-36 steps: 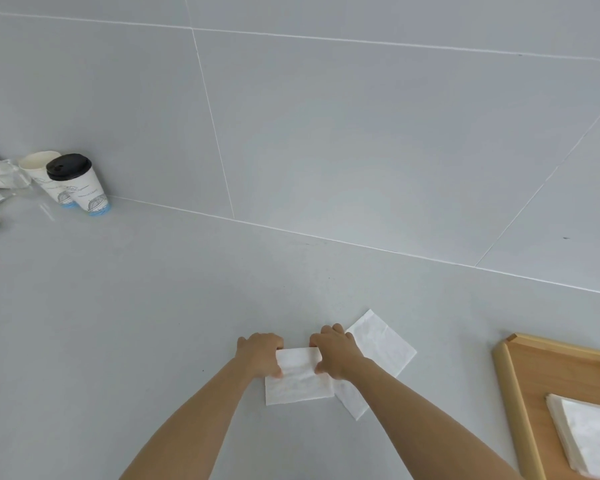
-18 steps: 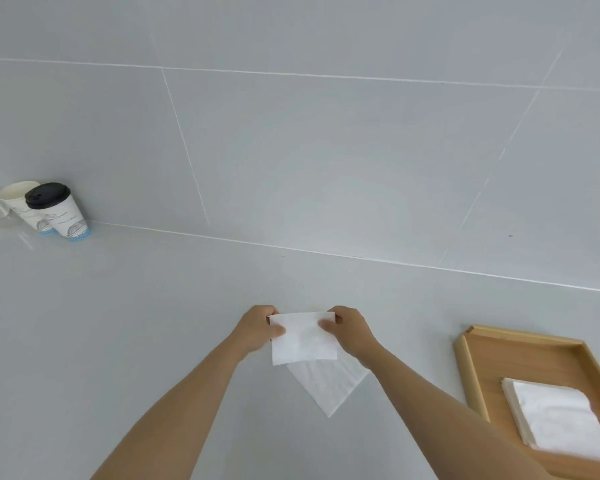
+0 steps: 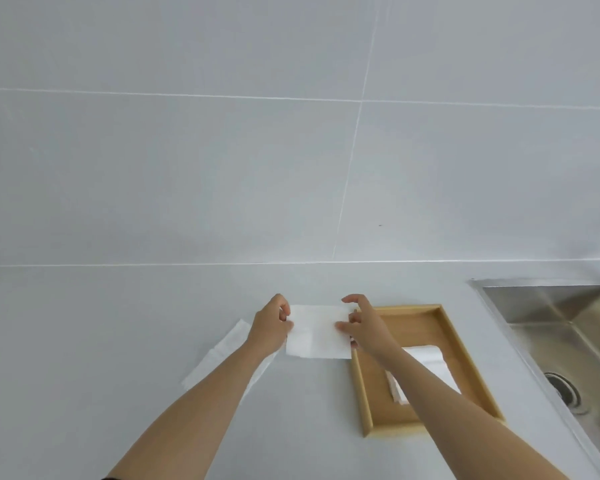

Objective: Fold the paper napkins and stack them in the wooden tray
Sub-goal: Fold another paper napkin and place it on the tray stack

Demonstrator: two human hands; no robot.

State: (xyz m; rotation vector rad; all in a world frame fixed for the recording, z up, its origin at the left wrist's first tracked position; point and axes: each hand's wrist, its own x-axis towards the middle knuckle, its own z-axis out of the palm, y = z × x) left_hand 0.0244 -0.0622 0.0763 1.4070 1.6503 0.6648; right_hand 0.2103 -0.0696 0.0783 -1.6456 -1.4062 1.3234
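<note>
A folded white napkin (image 3: pixel 317 332) hangs between my two hands, lifted off the grey counter. My left hand (image 3: pixel 270 325) pinches its left edge and my right hand (image 3: pixel 362 322) pinches its right edge. Just right of it lies the wooden tray (image 3: pixel 463 355), and my right hand is over the tray's near-left corner. A stack of folded napkins (image 3: pixel 426 358) sits inside the tray, partly hidden by my right forearm. An unfolded napkin (image 3: pixel 222 355) lies flat on the counter under my left forearm.
A steel sink (image 3: pixel 565 327) with a drain (image 3: pixel 565 393) is set into the counter to the right of the tray. A grey tiled wall rises behind the counter.
Both hands have carried the folded napkin off the counter and rightward, up to the tray's left edge. The view has swung right, so the cups are gone and the sink shows.
</note>
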